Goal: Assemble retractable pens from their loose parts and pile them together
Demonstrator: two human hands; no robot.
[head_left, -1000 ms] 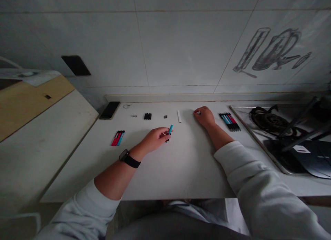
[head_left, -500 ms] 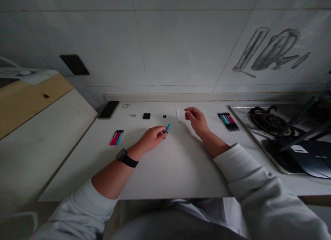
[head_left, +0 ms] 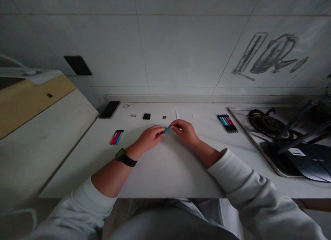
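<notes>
While the left hand (head_left: 148, 138) pinches a blue pen barrel (head_left: 167, 129), the right hand (head_left: 184, 131) grips its far end.

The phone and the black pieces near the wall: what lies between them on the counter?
In the head view, a few tiny grey parts lie between the phone and the black pieces, apart from both.

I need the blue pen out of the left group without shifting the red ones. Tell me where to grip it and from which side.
Pinch the blue pen mid-barrel, coming from above and its right. It lies flat as the outermost of the three, red pens against its left side, so only its top and right flank are free.
</notes>
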